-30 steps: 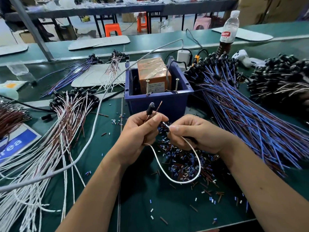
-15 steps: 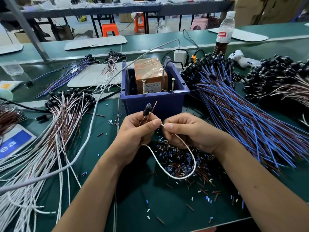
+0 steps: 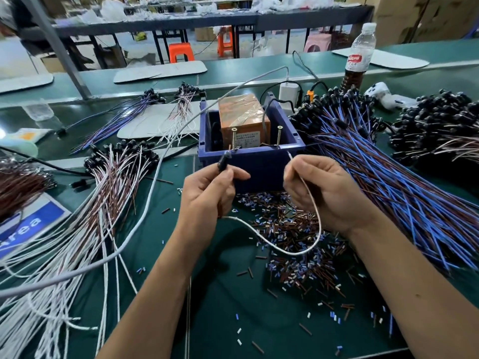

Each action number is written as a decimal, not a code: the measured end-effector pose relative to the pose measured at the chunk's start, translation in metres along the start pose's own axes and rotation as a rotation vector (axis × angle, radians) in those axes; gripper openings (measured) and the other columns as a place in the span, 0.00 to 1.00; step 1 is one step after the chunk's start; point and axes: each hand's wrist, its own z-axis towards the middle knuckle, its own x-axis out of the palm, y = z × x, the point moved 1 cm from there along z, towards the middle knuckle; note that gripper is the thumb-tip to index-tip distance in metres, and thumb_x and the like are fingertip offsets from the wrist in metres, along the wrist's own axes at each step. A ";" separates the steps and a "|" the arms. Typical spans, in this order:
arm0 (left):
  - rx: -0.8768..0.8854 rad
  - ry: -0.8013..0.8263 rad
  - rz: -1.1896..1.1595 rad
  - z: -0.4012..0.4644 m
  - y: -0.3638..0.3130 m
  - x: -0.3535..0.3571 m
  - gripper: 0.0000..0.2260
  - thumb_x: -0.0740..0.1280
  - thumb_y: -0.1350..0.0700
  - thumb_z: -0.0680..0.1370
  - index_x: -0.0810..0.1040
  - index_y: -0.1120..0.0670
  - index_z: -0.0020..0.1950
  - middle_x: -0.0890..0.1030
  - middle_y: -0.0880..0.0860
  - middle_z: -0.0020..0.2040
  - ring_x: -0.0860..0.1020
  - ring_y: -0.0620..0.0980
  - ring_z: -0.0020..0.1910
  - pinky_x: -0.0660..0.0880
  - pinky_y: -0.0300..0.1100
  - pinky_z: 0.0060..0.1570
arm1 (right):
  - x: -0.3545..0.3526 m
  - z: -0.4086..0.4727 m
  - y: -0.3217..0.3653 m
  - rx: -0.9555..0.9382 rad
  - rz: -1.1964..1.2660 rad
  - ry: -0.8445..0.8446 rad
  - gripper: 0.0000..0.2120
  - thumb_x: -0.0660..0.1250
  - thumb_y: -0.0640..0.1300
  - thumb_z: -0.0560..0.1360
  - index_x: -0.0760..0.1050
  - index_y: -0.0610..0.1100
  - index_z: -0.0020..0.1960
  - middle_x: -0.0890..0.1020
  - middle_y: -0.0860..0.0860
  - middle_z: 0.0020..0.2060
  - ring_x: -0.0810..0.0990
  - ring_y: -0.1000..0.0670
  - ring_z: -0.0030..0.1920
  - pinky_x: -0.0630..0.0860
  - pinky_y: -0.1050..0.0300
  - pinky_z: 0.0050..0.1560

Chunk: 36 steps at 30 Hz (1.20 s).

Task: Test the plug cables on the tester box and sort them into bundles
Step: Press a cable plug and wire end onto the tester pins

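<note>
The left hand (image 3: pixel 207 195) grips the black plug (image 3: pixel 223 161) of a plug cable between thumb and curled fingers, holding it upright just in front of the near wall of the blue tester box (image 3: pixel 261 167), the plug's tip close to the left screw (image 3: pixel 234 138) that stands on the box rim. The right hand (image 3: pixel 321 193) pinches the white wire (image 3: pixel 285 248) of the same cable near its free end, the bare tip pointing up toward the right screw (image 3: pixel 279 134); whether it touches the screw cannot be told. Between the hands the white wire sags in a loop over a heap of cut insulation bits (image 3: pixel 293 229) on the green mat (image 3: pixel 233 307). Inside the box sits an orange taped block (image 3: pixel 243 115). To the left lies a fanned bundle of white-and-brown cables (image 3: pixel 103 203) with black plugs, and a thick grey cord (image 3: pixel 160 161) runs across it. To the right spreads a large bundle of blue-and-brown cables (image 3: pixel 388 182), and beyond it a pile of black-plugged cables (image 3: pixel 440 125). Behind the box stand a white charger (image 3: pixel 287 93) and a drink bottle (image 3: pixel 359 55).
</note>
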 end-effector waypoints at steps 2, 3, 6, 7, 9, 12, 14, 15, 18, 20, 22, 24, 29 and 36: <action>0.019 -0.054 0.019 0.000 -0.001 0.002 0.12 0.62 0.58 0.82 0.85 0.57 0.53 0.64 0.49 0.28 0.58 0.47 0.26 0.58 0.38 0.26 | 0.001 0.002 -0.002 -0.062 -0.069 -0.167 0.14 0.62 0.45 0.83 0.80 0.40 0.45 0.69 0.47 0.25 0.61 0.51 0.23 0.58 0.61 0.23; 0.042 -0.089 0.042 0.000 -0.002 0.002 0.12 0.62 0.59 0.82 0.85 0.58 0.55 0.65 0.49 0.28 0.60 0.46 0.26 0.59 0.38 0.27 | 0.002 0.002 -0.004 -0.098 -0.122 -0.249 0.14 0.62 0.46 0.83 0.81 0.41 0.44 0.69 0.48 0.24 0.61 0.52 0.22 0.58 0.62 0.23; 0.123 -0.204 0.134 -0.001 -0.005 0.005 0.11 0.61 0.60 0.83 0.81 0.58 0.60 0.67 0.49 0.28 0.63 0.47 0.26 0.62 0.39 0.28 | 0.008 0.005 -0.006 -0.188 -0.282 -0.431 0.16 0.62 0.45 0.85 0.81 0.43 0.41 0.69 0.47 0.24 0.62 0.53 0.22 0.60 0.63 0.24; 0.144 -0.235 0.153 -0.001 -0.006 0.007 0.09 0.62 0.60 0.83 0.78 0.57 0.61 0.68 0.49 0.28 0.64 0.47 0.27 0.62 0.40 0.29 | 0.010 0.006 -0.006 -0.208 -0.327 -0.466 0.17 0.62 0.44 0.85 0.82 0.43 0.41 0.68 0.47 0.24 0.62 0.53 0.22 0.60 0.64 0.24; 0.175 -0.284 0.177 -0.001 -0.007 0.010 0.05 0.62 0.59 0.83 0.72 0.55 0.59 0.69 0.47 0.28 0.66 0.47 0.27 0.64 0.38 0.29 | 0.013 0.008 -0.006 -0.231 -0.372 -0.505 0.17 0.63 0.44 0.85 0.82 0.43 0.41 0.68 0.47 0.23 0.63 0.54 0.22 0.61 0.64 0.24; 0.230 -0.384 0.252 0.000 -0.008 0.013 0.04 0.64 0.60 0.84 0.69 0.53 0.52 0.74 0.46 0.29 0.71 0.47 0.28 0.68 0.40 0.31 | 0.018 0.011 -0.005 -0.238 -0.335 -0.525 0.17 0.63 0.45 0.85 0.82 0.45 0.40 0.66 0.47 0.23 0.60 0.52 0.22 0.58 0.61 0.23; 0.271 -0.442 0.340 0.002 -0.007 0.015 0.06 0.65 0.59 0.84 0.70 0.53 0.50 0.76 0.46 0.29 0.74 0.49 0.29 0.71 0.45 0.32 | 0.020 0.013 -0.005 -0.228 -0.275 -0.529 0.17 0.64 0.45 0.85 0.83 0.44 0.40 0.65 0.47 0.23 0.58 0.52 0.22 0.56 0.61 0.23; 0.282 -0.468 0.377 0.003 -0.007 0.017 0.06 0.65 0.58 0.84 0.70 0.53 0.48 0.77 0.47 0.29 0.75 0.50 0.28 0.72 0.45 0.33 | 0.022 0.013 -0.006 -0.220 -0.249 -0.529 0.17 0.64 0.45 0.85 0.83 0.44 0.40 0.64 0.48 0.23 0.57 0.51 0.22 0.56 0.61 0.23; 0.281 -0.544 0.421 0.008 -0.007 0.021 0.07 0.68 0.57 0.83 0.75 0.56 0.45 0.79 0.48 0.29 0.76 0.46 0.27 0.72 0.41 0.33 | 0.028 0.017 -0.007 -0.209 -0.210 -0.516 0.17 0.64 0.45 0.85 0.82 0.42 0.41 0.64 0.49 0.22 0.57 0.52 0.21 0.55 0.61 0.23; 0.266 -0.560 0.420 0.011 -0.006 0.025 0.08 0.69 0.58 0.82 0.77 0.57 0.43 0.79 0.48 0.28 0.76 0.44 0.26 0.72 0.37 0.32 | 0.032 0.019 -0.010 -0.207 -0.212 -0.505 0.16 0.64 0.44 0.85 0.82 0.41 0.41 0.65 0.50 0.21 0.58 0.53 0.20 0.56 0.62 0.23; 0.252 -0.556 0.416 0.011 -0.005 0.028 0.09 0.69 0.58 0.81 0.78 0.56 0.42 0.79 0.49 0.27 0.75 0.44 0.26 0.71 0.38 0.31 | 0.036 0.021 -0.011 -0.208 -0.212 -0.491 0.17 0.63 0.44 0.85 0.82 0.42 0.41 0.65 0.51 0.21 0.58 0.53 0.20 0.56 0.62 0.23; 0.233 -0.540 0.415 0.011 -0.005 0.030 0.09 0.69 0.58 0.81 0.78 0.57 0.41 0.78 0.49 0.28 0.75 0.45 0.26 0.71 0.40 0.33 | 0.036 0.022 -0.011 -0.205 -0.204 -0.489 0.17 0.63 0.44 0.85 0.82 0.44 0.40 0.64 0.52 0.21 0.58 0.53 0.20 0.55 0.62 0.23; 0.218 -0.526 0.417 0.010 -0.006 0.029 0.09 0.69 0.57 0.82 0.79 0.56 0.42 0.78 0.49 0.28 0.75 0.46 0.27 0.72 0.39 0.35 | 0.034 0.022 -0.012 -0.202 -0.215 -0.489 0.16 0.64 0.45 0.85 0.82 0.45 0.40 0.64 0.53 0.21 0.58 0.53 0.20 0.55 0.61 0.23; 0.243 -0.585 0.408 0.005 -0.008 0.029 0.08 0.70 0.56 0.81 0.78 0.54 0.42 0.77 0.49 0.29 0.75 0.49 0.28 0.72 0.43 0.32 | 0.034 0.021 -0.011 -0.215 -0.220 -0.488 0.16 0.64 0.46 0.84 0.82 0.43 0.41 0.65 0.52 0.21 0.59 0.53 0.20 0.56 0.62 0.23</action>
